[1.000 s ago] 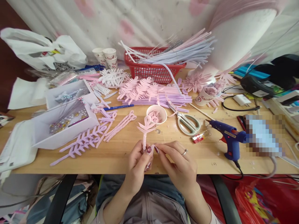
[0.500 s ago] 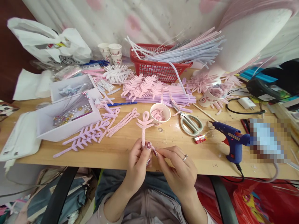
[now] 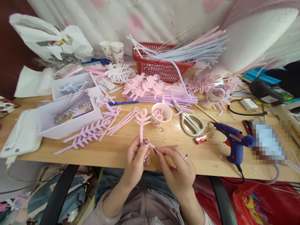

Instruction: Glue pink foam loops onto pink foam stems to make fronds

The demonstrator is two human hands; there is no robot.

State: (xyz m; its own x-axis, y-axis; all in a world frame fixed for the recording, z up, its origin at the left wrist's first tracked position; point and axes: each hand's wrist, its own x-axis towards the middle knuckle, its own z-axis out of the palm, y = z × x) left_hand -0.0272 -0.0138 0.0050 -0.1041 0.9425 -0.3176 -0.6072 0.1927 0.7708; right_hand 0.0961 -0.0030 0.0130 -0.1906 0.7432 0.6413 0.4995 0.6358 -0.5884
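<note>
My left hand (image 3: 136, 161) is closed on a pink pipe-cleaner sprig (image 3: 141, 131), held upright with a loop at its top and small side leaves below. From beside my left thumb a short pink pipe-cleaner piece (image 3: 152, 146) slants down to the right. My right hand (image 3: 179, 165) pinches its far end between thumb and index finger. Just beyond my hands stands a paper cup (image 3: 161, 122) with short pink pieces inside. Twisted pink stems (image 3: 123, 122) and purple leafy sprigs (image 3: 90, 131) lie to the left. My left hand's curled fingers hide the sprig's lower end.
Scissors (image 3: 192, 124) and a blue glue gun (image 3: 234, 137) lie to the right. White boxes (image 3: 58, 129) of beads stand left. At the back, pink leafy pieces (image 3: 142, 86) lie before a red basket (image 3: 152, 67) of pipe cleaners. The table's front edge runs under my hands.
The sprig and my left hand have shifted slightly left. A longer stretch of the pink piece now shows between my two hands. The whole view has shifted a little.
</note>
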